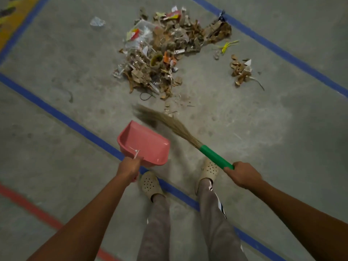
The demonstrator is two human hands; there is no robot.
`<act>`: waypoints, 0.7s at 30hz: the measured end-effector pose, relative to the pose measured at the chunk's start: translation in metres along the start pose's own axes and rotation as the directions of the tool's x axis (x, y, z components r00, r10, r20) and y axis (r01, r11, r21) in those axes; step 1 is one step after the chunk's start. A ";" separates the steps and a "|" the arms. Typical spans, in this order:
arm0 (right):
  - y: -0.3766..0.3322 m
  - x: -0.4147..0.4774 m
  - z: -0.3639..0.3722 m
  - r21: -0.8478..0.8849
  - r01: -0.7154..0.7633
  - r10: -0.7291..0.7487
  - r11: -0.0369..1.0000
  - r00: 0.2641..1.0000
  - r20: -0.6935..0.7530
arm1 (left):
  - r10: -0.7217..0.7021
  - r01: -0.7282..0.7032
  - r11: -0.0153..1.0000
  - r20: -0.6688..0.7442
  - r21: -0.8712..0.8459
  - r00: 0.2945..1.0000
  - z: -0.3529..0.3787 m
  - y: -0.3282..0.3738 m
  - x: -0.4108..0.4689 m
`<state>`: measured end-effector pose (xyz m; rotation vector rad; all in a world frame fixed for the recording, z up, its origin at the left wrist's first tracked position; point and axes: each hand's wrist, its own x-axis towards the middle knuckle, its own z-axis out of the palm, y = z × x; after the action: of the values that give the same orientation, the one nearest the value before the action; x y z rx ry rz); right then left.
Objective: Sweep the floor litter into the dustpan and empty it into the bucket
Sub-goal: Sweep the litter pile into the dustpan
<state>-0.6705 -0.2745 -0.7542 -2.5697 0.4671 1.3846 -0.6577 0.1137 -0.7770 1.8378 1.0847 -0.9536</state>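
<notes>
Concrete floor (56,113), marked with tape. A red line (28,202) crosses the lower left. A blue line (56,112) runs diagonally from the left edge of the frame down under the person's feet. A second blue line (282,51) crosses the upper right.

Left hand (130,167): fingers clenched round the handle end of the pink dustpan (145,144), and the handle itself is mostly hidden by the hand. The pan sits over the near blue line with its open mouth pointing away from the person, toward the litter. Cannot tell whether its lip touches the floor. A white tie (136,153) shows at the handle end.

A clear plastic scrap (97,21) lies alone at upper left, apart from the heap.

Main litter pile (165,51): dry leaves, cardboard bits and clear wrappers on the floor between the two blue lines, well ahead of the dustpan. Small crumbs trail from its near side toward the broom.

Broom (177,127): grass bristles on a green handle. The tips are motion-blurred and lie just beyond the dustpan mouth.

Two beige perforated clogs (149,183) stand on the near blue line.

Right hand (243,175): grasps the lower end of the green handle.

Yellow strips (227,46) and a smaller leaf cluster (241,70) lie right of the main pile.
</notes>
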 end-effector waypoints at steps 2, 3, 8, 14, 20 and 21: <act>0.012 0.042 0.004 -0.071 -0.015 0.016 0.997 1.000 0.014 | -0.025 0.025 0.999 0.000 -0.020 1.000 0.025 -0.005 0.025; 0.016 0.061 0.005 -0.084 -0.025 0.026 0.996 1.000 0.013 | -0.023 0.023 1.000 -0.003 -0.019 1.000 0.036 -0.005 0.036; 0.028 0.132 -0.004 -0.102 0.013 -0.023 0.995 0.995 -0.101 | 0.014 -0.014 1.000 -0.014 -0.018 1.000 0.079 0.016 0.084; 0.036 0.136 -0.029 0.027 0.072 -0.064 0.997 0.973 -0.222 | 0.047 -0.047 0.998 -0.006 -0.048 0.999 0.103 0.062 0.084; 0.066 0.102 -0.044 0.150 0.095 -0.054 0.984 0.965 -0.256 | 0.152 -0.152 0.988 0.011 0.023 0.988 0.117 0.117 0.051; 0.072 0.098 -0.047 0.170 0.091 -0.044 0.981 0.965 -0.259 | 0.164 -0.164 0.986 0.017 0.024 0.986 0.120 0.129 0.046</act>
<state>-0.6095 -0.3739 -0.8116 -2.5947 0.5128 0.9451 -0.5491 -0.0201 -0.8350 1.9055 0.9002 -0.8860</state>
